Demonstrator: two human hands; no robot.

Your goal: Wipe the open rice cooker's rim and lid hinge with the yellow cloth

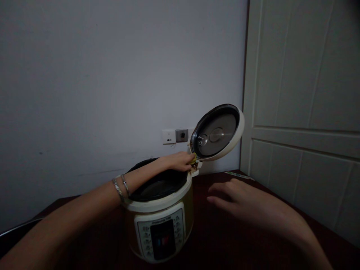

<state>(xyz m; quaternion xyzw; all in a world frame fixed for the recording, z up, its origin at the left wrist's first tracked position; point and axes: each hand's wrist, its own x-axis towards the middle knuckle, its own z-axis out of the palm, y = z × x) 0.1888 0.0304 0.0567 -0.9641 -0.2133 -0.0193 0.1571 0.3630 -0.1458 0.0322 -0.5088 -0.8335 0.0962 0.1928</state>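
A white and gold electric pressure cooker [161, 228] stands with its round lid [218, 135] swung up to the right. My left hand [180, 161] reaches across the dark pot opening [160, 185] to the hinge [195, 168]. Its fingers are closed on a small yellow-green cloth or sponge [193, 159], mostly hidden, pressed at the hinge. To the right of the cooker, my right hand [233, 195] hovers palm down with fingers loosely bent and thumb apart, touching nothing.
The cooker rests on a dark red tabletop [213, 240]. Behind it are a pale wall with a white socket [168, 137] and a grey socket [182, 135]. A white panelled door [303, 112] stands at right. A patterned strip [239, 175] lies near the table's back edge.
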